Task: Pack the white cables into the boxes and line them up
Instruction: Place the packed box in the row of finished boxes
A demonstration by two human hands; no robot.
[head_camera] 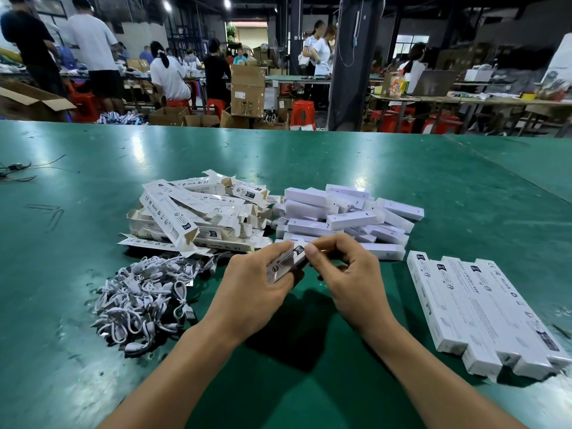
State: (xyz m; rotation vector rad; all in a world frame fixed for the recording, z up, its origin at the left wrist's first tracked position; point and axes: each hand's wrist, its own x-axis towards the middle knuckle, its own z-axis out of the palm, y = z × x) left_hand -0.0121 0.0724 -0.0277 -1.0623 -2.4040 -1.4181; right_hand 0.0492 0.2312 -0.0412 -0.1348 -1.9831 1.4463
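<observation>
My left hand grips a small white printed box above the green table. My right hand pinches the box's far end with thumb and fingers. A heap of coiled white cables lies to the left of my hands. Behind it is a pile of open, empty printed boxes. A pile of plain white inner boxes lies behind my hands. At the right, several closed boxes lie side by side in a row.
Thin dark wires lie at the table's far left edge. Beyond the table are cardboard cartons, red stools, a dark pillar and several people at other benches.
</observation>
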